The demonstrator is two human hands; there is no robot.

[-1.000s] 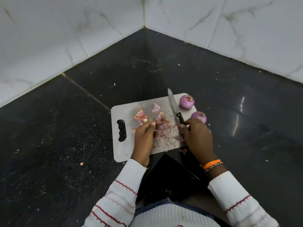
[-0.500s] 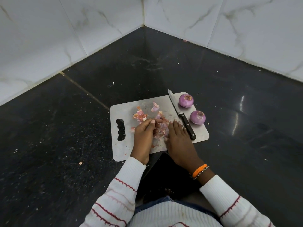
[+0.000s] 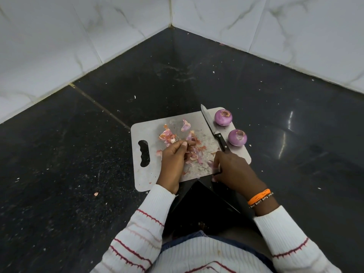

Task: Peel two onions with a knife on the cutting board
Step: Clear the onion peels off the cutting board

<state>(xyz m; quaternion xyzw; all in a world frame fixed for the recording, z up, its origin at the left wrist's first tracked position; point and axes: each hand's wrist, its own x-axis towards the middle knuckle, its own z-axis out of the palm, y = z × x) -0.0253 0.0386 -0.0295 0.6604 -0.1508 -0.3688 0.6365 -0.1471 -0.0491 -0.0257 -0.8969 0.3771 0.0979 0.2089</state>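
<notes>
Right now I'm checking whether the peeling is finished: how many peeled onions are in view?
2. One peeled onion sits at the cutting board's far right corner, beyond the knife. The other peeled onion sits at the right edge, beside the knife handle. None seems hidden.

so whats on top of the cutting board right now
On the cutting board: two peeled onions, the knife, loose onion skins. Both hands cover the near part; the left hand pinches skins, and what is under the right hand is hidden.

Both hands point(image 3: 173, 160) point(image 3: 232, 170) low, fingers curled
</notes>
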